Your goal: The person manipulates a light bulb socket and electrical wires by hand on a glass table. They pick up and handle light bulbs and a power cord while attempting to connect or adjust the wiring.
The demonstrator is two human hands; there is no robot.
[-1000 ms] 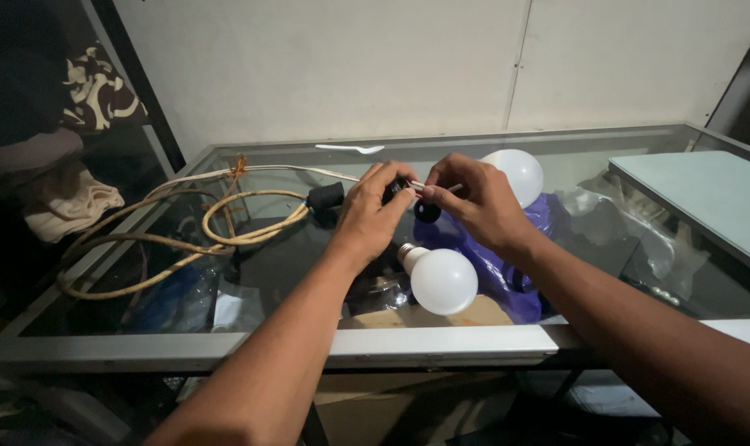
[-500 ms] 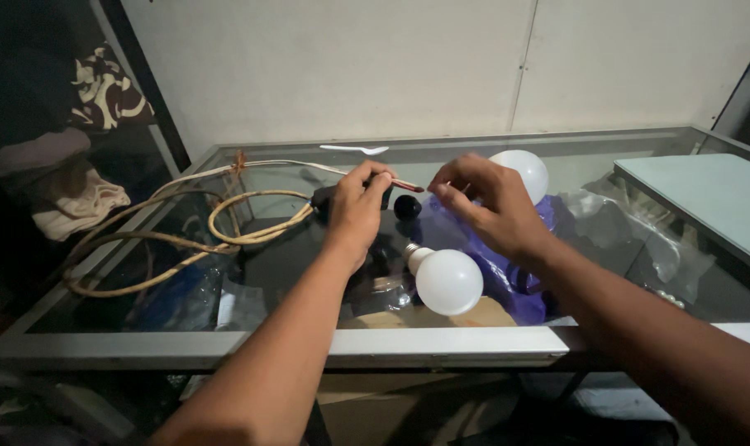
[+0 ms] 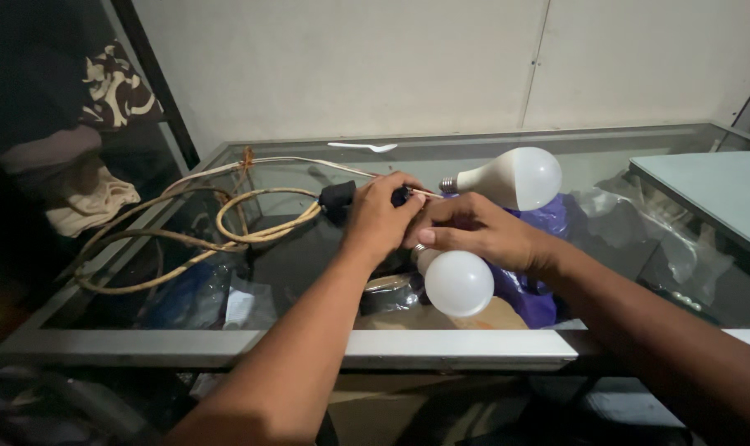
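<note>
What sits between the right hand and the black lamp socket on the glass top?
Nothing visible. The right hand meets the left hand at the black socket, fingers closed on it. The near white bulb lies just below the right hand, the far bulb behind it; neither blocks.

**Clearance on the glass top**

Centre is crowded. Left hand (image 3: 379, 221) and right hand (image 3: 474, 233) meet over the black socket (image 3: 338, 201), fingers touching. Just beside the right hand: near bulb (image 3: 457, 282) below it, far bulb (image 3: 507, 177) lying on its side behind it, purple bag (image 3: 532, 285) under both. Left side blocked by the looped cable (image 3: 226, 227), which runs up to the socket. Right: clear plastic wrap (image 3: 639, 219), then a pale slab (image 3: 709, 194) on the top. Open glass only along the back edge, where a white spoon (image 3: 362, 147) lies, and the front-left corner near the metal frame (image 3: 226, 347).
</note>
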